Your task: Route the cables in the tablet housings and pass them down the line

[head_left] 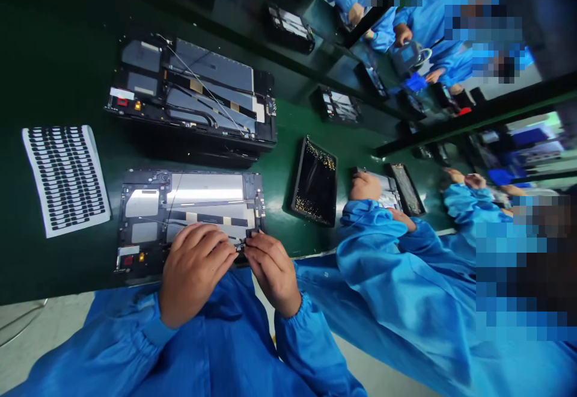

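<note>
Green table (288,162) under everything; surface looks smooth, so parts probably slide on it.

Stack of similar frames (192,99) just beyond the work, dense, likely heavy as a block. Lift low, both ends.

Device frame (189,195) lies flat, open side up, right in front of the person, near the close table edge. Reads as light, stiff at the rim, weak across the panels. Take it by the outer black rim; keep off the shiny panels, they look easy to scuff.

Left hand (193,264) curls over the frame's near right part, right hand (273,270) bunched at that corner, fingertips almost meeting. Can't tell if either pinches a small part.

Room: stack blocks the far side. Green strip on the right up to the black tray (313,219), then a co-worker's sleeve (378,246). Narrower strip on the left before the label sheet (67,180). Near side is just the edge.

Black ribbon (210,218) and thin cable (155,219) look soft, snag-prone, fragile at the ends.
</note>
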